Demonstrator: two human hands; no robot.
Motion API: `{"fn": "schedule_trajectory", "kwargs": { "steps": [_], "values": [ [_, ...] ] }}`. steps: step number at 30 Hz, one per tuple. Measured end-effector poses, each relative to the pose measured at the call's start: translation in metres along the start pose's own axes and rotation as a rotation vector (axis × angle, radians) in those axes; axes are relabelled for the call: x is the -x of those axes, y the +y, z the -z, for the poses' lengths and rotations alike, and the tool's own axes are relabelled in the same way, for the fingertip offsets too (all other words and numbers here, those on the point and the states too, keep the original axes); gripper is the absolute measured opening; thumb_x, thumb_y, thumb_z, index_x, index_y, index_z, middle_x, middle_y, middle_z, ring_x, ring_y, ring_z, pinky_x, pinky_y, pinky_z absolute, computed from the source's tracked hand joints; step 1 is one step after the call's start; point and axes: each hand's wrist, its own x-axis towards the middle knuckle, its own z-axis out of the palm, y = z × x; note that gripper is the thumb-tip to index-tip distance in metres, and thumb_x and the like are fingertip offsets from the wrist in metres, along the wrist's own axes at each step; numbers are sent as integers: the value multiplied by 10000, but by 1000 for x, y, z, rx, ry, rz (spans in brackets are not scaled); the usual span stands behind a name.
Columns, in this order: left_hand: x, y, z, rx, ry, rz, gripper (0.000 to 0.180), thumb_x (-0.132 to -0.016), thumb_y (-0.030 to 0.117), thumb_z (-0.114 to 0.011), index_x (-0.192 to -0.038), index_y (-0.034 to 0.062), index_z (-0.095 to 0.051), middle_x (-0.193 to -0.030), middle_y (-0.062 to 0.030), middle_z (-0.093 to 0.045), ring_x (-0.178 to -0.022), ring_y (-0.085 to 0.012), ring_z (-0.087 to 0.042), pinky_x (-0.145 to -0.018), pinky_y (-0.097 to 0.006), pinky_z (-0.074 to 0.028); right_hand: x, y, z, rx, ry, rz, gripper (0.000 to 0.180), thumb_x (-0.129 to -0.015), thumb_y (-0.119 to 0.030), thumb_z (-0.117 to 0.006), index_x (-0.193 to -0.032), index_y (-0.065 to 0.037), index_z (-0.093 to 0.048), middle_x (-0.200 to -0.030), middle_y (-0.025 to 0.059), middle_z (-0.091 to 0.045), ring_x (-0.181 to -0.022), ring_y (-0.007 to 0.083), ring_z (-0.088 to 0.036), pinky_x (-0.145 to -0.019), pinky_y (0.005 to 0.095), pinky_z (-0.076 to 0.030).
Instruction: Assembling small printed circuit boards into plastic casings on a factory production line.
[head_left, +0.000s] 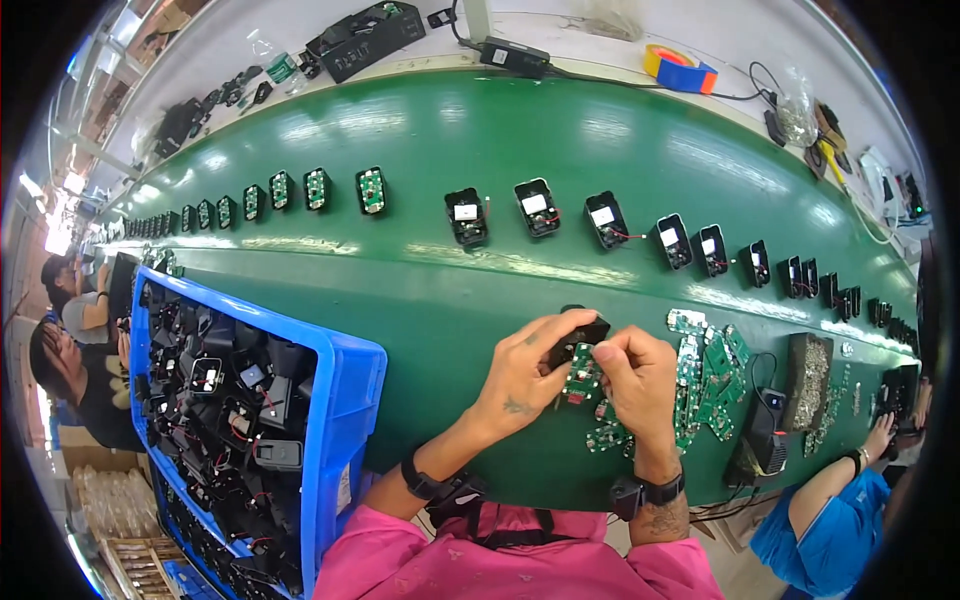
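My left hand (522, 372) grips a black plastic housing (590, 332) above the near edge of the green bench. Against that housing my right hand (637, 382) pinches a green circuit board (583, 370) between thumb and fingers. The board is tilted, and its lower end sticks out below the housing. How far it sits inside cannot be made out, since fingers cover part of it. Just right of my right hand lies a loose pile of green circuit boards (718, 372). A few more boards (606, 437) rest beneath my hands.
A blue crate (345, 390) full of black housings stands at my left. Across the bench runs a row of open housings (536, 208), some with boards (371, 191) fitted. A black soldering station (765, 445) stands right. Co-workers sit at both sides. Tape (680, 68) lies on the back shelf.
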Motion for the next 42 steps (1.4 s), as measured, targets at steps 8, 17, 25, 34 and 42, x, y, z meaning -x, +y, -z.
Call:
{"fn": "schedule_trajectory", "kwargs": {
  "steps": [8, 17, 25, 34, 42],
  "values": [
    [-2, -4, -5, -80, 176, -210, 540, -837, -138, -532, -1336, 67, -569, -1191, -202, -639, -1021, -362, -664, -851, -360, -531, 6, 1, -14, 52, -86, -36, 247, -929, -173, -687, -783, 16, -627, -599, 2, -573, -555, 42, -476, -491, 240, -370],
    [1, -1, -5, -97, 184, -136, 597, -835, -144, -533, -1398, 55, -520, -1202, -233, -634, -1002, -353, -677, -844, -359, -538, 10, -5, -18, -143, -113, -220, 201, -973, -164, -633, -872, 9, -613, -627, 2, -595, -545, 39, -514, -479, 222, -404],
    [-4, 0, 0, 185, 70, 67, 544, -883, -83, -541, -1408, 45, -476, -1174, -144, -648, -829, -116, -672, -680, -272, -546, 1, 9, -13, 0, 40, -79, 221, -980, -182, -632, -841, -11, -607, -608, -23, -566, -493, 16, -465, -432, 193, -332],
    [-8, -5, -2, 270, 14, 162, 453, -952, 36, -544, -1387, 13, -418, -1187, -180, -639, -713, -135, -698, -514, -229, -512, -3, 4, -6, 223, 55, -34, 235, -920, -158, -701, -800, 28, -622, -611, -6, -569, -547, 28, -464, -473, 235, -358],
    [-10, -1, -1, 303, -4, 268, 418, -950, 35, -538, -1349, 0, -417, -1149, -178, -658, -654, -133, -687, -494, -229, -508, -4, 10, -6, 139, -14, -74, 262, -968, -178, -614, -1134, 24, -611, -783, 151, -700, -634, 190, -672, -585, 313, -513]
  ]
}}
